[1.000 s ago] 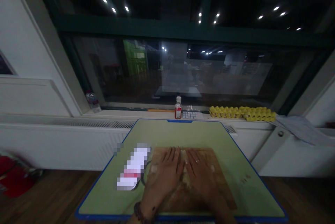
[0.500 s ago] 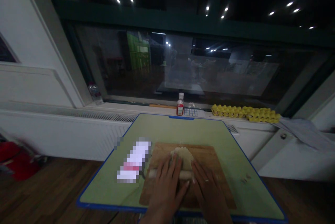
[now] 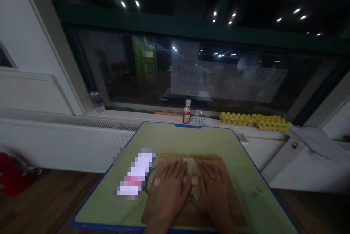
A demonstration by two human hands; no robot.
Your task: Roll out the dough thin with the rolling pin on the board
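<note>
Both hands lie over a pale rolling pin (image 3: pixel 194 180) that rests across a flat piece of dough (image 3: pixel 191 168) on a wooden cutting board (image 3: pixel 233 208). My left hand (image 3: pixel 171 186) presses on the pin's left part, with fingers stretched forward and thumb out to the side. To the right of the dough, my right hand (image 3: pixel 213 184) lies flat on the pin, fingers extended and a ring on one of them. Dough shows between the hands, both beyond the pin and on its near side. My right hand hides the pin's right end.
The board lies on a green table (image 3: pixel 161 135) with a blue rim. A pixelated bright rectangle (image 3: pixel 138 172) is left of the board. Small pale bits (image 3: pixel 256 192) lie right. On the windowsill stand a small red-labelled bottle (image 3: pixel 186 112), yellow egg trays (image 3: pixel 254 121) and a clear bottle (image 3: pixel 97 99).
Both hands and the rolling pin have moved forward over the board, away from me. More dough now shows on the pin's near side. The view has shifted slightly.
</note>
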